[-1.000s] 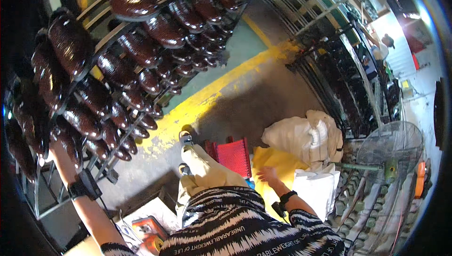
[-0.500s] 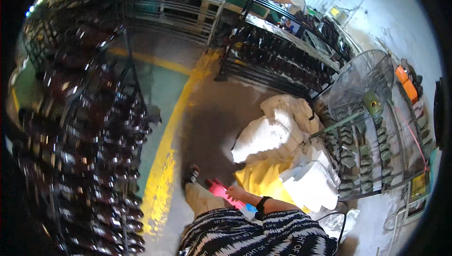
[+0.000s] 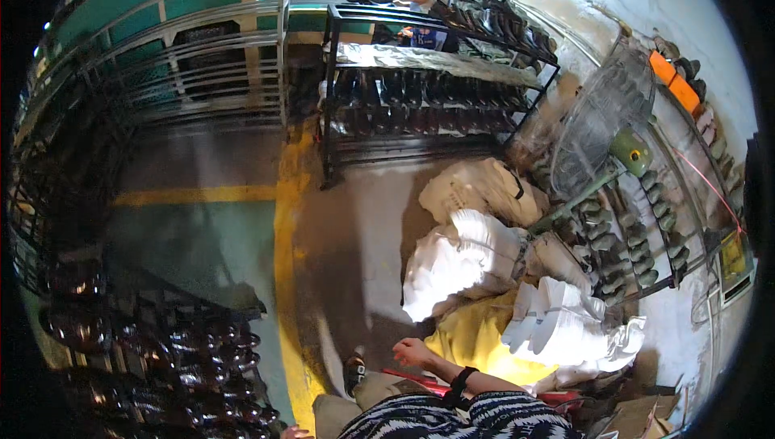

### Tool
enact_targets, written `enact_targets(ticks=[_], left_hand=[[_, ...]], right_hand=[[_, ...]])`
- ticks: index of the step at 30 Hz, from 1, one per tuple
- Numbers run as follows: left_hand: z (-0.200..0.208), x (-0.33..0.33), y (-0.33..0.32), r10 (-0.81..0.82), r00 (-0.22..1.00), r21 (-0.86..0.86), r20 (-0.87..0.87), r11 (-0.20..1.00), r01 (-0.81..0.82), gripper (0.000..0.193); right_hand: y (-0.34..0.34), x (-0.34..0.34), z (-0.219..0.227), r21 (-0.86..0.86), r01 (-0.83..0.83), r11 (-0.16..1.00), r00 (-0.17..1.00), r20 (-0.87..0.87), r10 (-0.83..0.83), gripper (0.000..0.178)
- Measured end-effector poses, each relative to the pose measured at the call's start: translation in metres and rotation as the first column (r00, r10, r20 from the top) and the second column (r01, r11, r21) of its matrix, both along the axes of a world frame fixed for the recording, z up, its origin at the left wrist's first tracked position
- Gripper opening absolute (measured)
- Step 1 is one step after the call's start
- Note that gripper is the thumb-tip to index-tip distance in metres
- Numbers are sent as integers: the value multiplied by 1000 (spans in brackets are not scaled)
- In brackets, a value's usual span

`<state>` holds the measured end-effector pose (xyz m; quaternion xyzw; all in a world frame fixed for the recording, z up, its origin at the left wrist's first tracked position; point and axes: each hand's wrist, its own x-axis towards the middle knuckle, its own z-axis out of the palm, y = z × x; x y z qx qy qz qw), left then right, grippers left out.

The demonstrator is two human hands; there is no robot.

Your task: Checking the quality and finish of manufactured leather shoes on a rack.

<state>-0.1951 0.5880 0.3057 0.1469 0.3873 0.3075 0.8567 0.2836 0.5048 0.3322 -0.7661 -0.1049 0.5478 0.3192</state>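
"Shoe-shaped brown pieces (image 3: pixel 194 376), glossy, in rows at lower left, near our left side. What do we log for the fingers?"

"Right hand (image 3: pixel 413 352): fingers loosely curled, about half extended; we see no object in them. We hold it above the floor, just left of the yellow sack (image 3: pixel 472 334)."

"And our left hand (image 3: pixel 295 432)?"

"Only a sliver shows at the lower edge, just right of the pieces. We cannot tell how far its fingers are spread, nor whether they touch or grip anything."

"Edges and room, then."

"Yellow floor stripe (image 3: pixel 287 269) runs away from us, between the pieces and our right hand. Right of it, brown-grey floor (image 3: pixel 347 253) reaches as far as the black rack (image 3: pixel 436 59). We log the white sack (image 3: pixel 456 265) and the yellow sack as its right-hand edge; the fan (image 3: pixel 601 124) stands beyond them, well apart from our hand."

"Left of the stripe we note green floor (image 3: pixel 202 245), its near part covered by the pieces."
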Motion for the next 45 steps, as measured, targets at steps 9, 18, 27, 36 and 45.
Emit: enact_targets(ticks=[9, 18, 27, 36, 45], left_hand=[[35, 91, 147, -60, 658, -26, -751, 998, 61, 33], [-22, 207, 323, -285, 706, -172, -648, 958, 229, 27], [29, 425, 497, -126, 777, 139, -617, 954, 265, 25], [0, 617, 509, -506, 594, -165, -626, 830, 533, 27], [117, 823, 579, -444, 601, 236, -665, 638, 733, 27]], right_hand=[[89, 33, -45, 91, -38, 995, 999, 7, 37, 27], [121, 141, -13, 44, 607, 794, 793, 37, -608, 24], [99, 208, -29, -145, 821, 552, 557, -7, -831, 23], [140, 379, -22, 10, 963, 269, 269, -84, -959, 23], [310, 684, 116, 595, 786, 168, 259, -70, -963, 17]])
